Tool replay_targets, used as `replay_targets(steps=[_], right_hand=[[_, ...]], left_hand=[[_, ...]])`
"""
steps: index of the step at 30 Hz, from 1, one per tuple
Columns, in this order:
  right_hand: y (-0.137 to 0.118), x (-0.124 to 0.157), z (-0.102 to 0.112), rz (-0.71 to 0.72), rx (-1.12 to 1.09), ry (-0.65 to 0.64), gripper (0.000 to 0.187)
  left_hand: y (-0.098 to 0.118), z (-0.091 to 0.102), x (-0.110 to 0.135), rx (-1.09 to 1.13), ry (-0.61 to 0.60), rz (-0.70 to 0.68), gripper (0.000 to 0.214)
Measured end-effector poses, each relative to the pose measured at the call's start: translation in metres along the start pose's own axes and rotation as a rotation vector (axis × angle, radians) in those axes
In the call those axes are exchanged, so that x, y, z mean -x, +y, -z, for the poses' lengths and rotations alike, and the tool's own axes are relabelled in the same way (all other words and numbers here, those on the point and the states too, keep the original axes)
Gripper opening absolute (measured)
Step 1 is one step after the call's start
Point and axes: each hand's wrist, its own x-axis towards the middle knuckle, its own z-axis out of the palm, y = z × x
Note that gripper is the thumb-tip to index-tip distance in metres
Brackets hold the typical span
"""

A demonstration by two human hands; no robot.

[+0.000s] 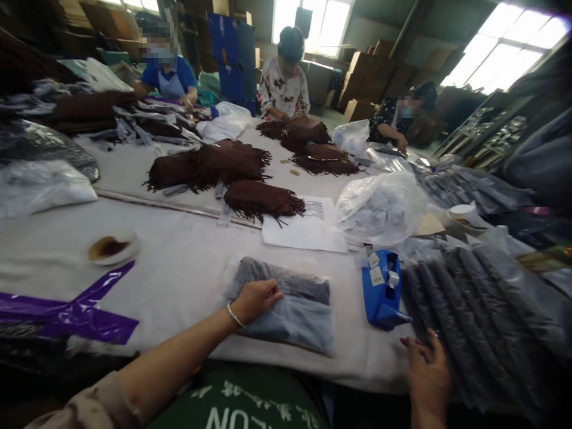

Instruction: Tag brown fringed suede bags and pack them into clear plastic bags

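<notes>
My left hand (255, 300) rests knuckles-down, fingers curled, on a grey folded garment in a clear plastic bag (290, 310) lying on the white table (179, 262). A bracelet is on that wrist. My right hand (426, 369) lies with fingers spread at the near edge of a row of dark bagged garments (478, 322) stacked overlapping at the right. A blue tape dispenser (382, 289) stands between the two hands.
Brown fringed pieces (261, 199) lie in piles mid-table beside a printed paper sheet (308, 229) and a stuffed clear bag (379, 205). A stained dish (109, 247) and purple tape (67, 310) are at the left. Three people work at the far side.
</notes>
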Motion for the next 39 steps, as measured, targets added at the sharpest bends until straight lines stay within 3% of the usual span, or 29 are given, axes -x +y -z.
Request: replay_targets(steps=[3,5,9,12,16,20,23,25,29,32,34,36,39], right_hand=[[-0.025,0.008,0.0,0.077,-0.033,-0.151,0.071],[-0.058,0.018,-0.013,0.251,-0.098,-0.397,0.073],[-0.137,0.035,-0.068,0.716,-0.065,-0.934,0.062],[-0.181,0.042,-0.111,0.998,0.169,-1.11,0.069],[-0.199,0.045,-0.142,1.129,0.484,-1.091,0.081],[-0.188,0.033,-0.145,1.053,0.61,-0.909,0.081],[-0.173,0.024,-0.139,0.955,0.543,-0.669,0.071],[-0.162,0.025,-0.139,0.923,0.356,-0.604,0.071],[-0.143,0.04,-0.149,0.918,0.136,-0.748,0.07],[-0.143,0.041,-0.149,0.843,0.087,-0.658,0.055],[-0.154,0.039,-0.142,0.793,0.039,-0.6,0.043],[-0.17,0.041,-0.133,0.739,0.0,-0.664,0.035],[-0.197,0.058,-0.13,0.699,0.0,-0.864,0.036]], left_hand=[[-0.002,0.001,0.0,0.008,-0.004,-0.018,0.02],[-0.004,0.001,-0.001,0.013,-0.007,-0.028,0.021],[-0.005,0.003,-0.002,0.01,-0.015,-0.033,0.023],[-0.004,0.005,-0.001,-0.007,-0.017,-0.04,0.025],[-0.004,0.005,0.0,-0.039,-0.003,-0.061,0.026],[-0.007,0.002,-0.001,-0.055,0.01,-0.069,0.026],[-0.01,-0.002,-0.001,-0.042,0.027,-0.06,0.025],[-0.01,-0.004,-0.001,-0.036,0.029,-0.062,0.026],[-0.007,-0.002,-0.001,-0.01,0.007,-0.048,0.026],[-0.01,0.011,0.004,0.099,-0.039,-0.015,0.022],[-0.018,0.026,0.013,0.155,-0.043,-0.043,0.034],[-0.031,0.044,0.026,0.123,-0.021,-0.074,0.045],[-0.051,0.066,0.045,0.032,-0.013,-0.012,0.024]])
